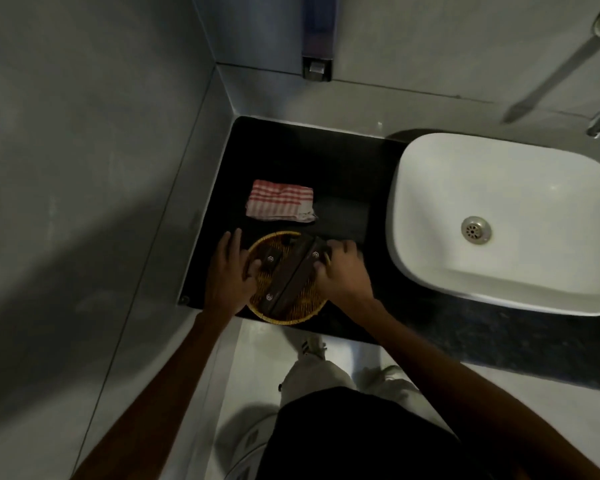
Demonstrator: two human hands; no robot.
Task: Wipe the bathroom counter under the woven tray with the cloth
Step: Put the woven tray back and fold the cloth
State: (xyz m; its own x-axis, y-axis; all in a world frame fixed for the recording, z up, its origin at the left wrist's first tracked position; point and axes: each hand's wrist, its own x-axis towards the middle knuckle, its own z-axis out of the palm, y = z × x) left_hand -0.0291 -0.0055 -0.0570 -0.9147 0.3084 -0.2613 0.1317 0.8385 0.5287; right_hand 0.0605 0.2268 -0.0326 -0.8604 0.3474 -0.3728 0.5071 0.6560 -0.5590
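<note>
So here's where I'm at: both hands are on the woven tray (287, 278), one on each side. Left hand (230, 271) is curled over the left rim with the thumb hooked inside the weave, right hand (342, 271) is wrapped over the right rim the same way. They're apart from each other, each clamped on its own edge of the tray. Makes sense, since it's round and shallow and a two-sided grip keeps it level.

That matters because between my hands there are two dark flat packets (288, 273) lying side by side in the tray, and tilting would probably slide them out. Can't tell what's in them, too dim.

The tray sits at the front edge of the black counter (326, 161), hanging slightly past the lip I think. Whether it's actually lifted off the surface or just resting there, I honestly can't tell from this angle.

The cloth (280, 200), red and white checked and folded, is lying just beyond my fingertips, apart from the tray, nobody touching it. The white basin (465, 271) is off past my right hand.

My read: the tray has to go somewhere first, then one hand frees up for the cloth. No wiping yet.
</note>
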